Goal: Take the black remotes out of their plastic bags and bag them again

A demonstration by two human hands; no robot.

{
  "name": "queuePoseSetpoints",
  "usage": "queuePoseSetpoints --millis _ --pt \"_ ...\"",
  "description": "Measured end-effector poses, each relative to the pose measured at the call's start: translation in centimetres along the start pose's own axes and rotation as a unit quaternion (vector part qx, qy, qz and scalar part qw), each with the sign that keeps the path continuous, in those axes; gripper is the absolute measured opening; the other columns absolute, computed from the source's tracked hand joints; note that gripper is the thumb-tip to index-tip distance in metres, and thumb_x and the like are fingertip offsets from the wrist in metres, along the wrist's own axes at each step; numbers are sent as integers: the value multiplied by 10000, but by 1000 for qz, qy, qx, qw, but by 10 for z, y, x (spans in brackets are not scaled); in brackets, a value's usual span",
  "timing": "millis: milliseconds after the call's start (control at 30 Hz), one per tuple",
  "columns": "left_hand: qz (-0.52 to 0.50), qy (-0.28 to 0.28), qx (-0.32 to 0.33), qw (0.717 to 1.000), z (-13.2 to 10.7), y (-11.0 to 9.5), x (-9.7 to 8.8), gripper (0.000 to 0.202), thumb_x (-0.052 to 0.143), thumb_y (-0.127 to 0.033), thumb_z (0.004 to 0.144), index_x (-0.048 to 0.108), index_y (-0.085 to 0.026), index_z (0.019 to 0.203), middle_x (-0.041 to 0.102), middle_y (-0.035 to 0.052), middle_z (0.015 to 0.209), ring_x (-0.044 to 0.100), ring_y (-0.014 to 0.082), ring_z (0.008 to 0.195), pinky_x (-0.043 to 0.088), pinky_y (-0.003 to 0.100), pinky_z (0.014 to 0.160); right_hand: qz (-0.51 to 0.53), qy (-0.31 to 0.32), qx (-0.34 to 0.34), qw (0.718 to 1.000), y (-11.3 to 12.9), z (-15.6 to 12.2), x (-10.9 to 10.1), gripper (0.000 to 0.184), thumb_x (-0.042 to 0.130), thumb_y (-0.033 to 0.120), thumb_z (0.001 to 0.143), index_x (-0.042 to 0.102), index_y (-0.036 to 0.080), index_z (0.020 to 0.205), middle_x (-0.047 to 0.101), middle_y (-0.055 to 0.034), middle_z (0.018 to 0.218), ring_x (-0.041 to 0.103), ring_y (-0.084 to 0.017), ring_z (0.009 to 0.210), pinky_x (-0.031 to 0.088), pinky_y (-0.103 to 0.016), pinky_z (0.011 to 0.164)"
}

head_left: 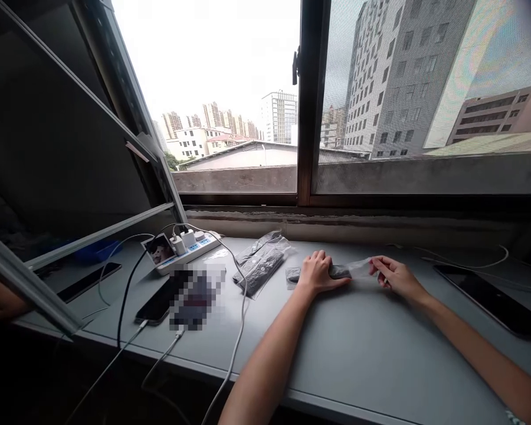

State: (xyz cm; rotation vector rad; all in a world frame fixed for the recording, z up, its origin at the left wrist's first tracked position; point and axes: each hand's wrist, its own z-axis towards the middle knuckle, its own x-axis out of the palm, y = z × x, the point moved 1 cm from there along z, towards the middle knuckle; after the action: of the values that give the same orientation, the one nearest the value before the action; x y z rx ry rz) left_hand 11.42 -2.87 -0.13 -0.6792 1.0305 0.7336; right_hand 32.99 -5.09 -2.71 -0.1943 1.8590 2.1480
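Note:
My left hand (316, 271) lies over a dark grey bundle in a clear plastic bag (340, 271), pressing it onto the table with curled fingers and the thumb stretched to the right. Much of the bundle is hidden under that hand. The bag's loose clear end (359, 267) reaches rightward to my right hand (393, 277), whose fingertips are closed on it. To the left of my left hand are a few more grey bundles in clear bags (263, 265), lying side by side. What the grey bundles are cannot be made out.
A white power strip (188, 251) with plugged chargers stands at the back left. Charging cables run over the table's front edge, near a black phone (161, 301) and a blurred device (197, 301). A dark tablet (491, 298) lies right. A metal frame (128, 118) rises left; a person's arm (0, 298) shows behind it.

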Motion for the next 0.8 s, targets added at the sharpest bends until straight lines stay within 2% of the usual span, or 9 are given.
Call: queuePoseSetpoints --millis 200,333,467,533,633,700,800 --pt "14 14 -8 1000 3 9 0 500 544 -677 694 550 -211 876 542 43 947 538 214 931 429 321 788 38 -67 6 997 9 4 -16 547 517 681 682 581 176 883 591 -32 740 411 -58 415 329 -213 371" --pt "24 7 -6 1000 4 11 1 477 495 -654 750 530 -205 906 556 49 954 545 221 925 422 332 797 17 -61 62 996 17 0 -20 478 508 594 726 632 185 938 647 -80 896 481 -76 478 361 -206 394" --pt "14 17 -7 1000 3 10 -4 446 493 -622 772 512 -207 936 564 46 967 549 214 929 417 316 799 -55 -29 63 996 20 -3 -24 384 516 547 738 693 225 851 642 -68 1101 595 -162 729 438 -207 466" --pt "7 31 1 999 2 8 -7 426 508 -600 776 500 -219 966 563 35 984 553 204 933 416 300 797 -72 -22 66 995 20 -4 -25 409 484 555 760 706 215 808 656 -77 1078 604 -203 838 458 -217 499" --pt "8 41 21 999 2 3 -11 387 511 -552 799 477 -237 1021 555 23 1024 559 196 943 418 289 793 -58 11 80 995 18 -5 -22 445 447 544 789 707 183 781 670 -107 1030 609 -213 880 470 -228 526" --pt "14 38 32 999 2 1 -12 379 500 -540 814 465 -247 1050 549 21 1044 562 195 945 417 287 797 -29 32 86 995 18 -7 -18 390 503 513 761 705 182 797 674 -105 1003 616 -203 843 457 -221 504" --pt "22 31 53 998 -2 -3 -13 396 512 -536 813 456 -259 1091 540 16 1055 564 187 939 413 276 807 1 40 71 997 18 -12 -12 300 620 439 672 706 180 797 680 -80 862 608 -185 768 420 -206 467"
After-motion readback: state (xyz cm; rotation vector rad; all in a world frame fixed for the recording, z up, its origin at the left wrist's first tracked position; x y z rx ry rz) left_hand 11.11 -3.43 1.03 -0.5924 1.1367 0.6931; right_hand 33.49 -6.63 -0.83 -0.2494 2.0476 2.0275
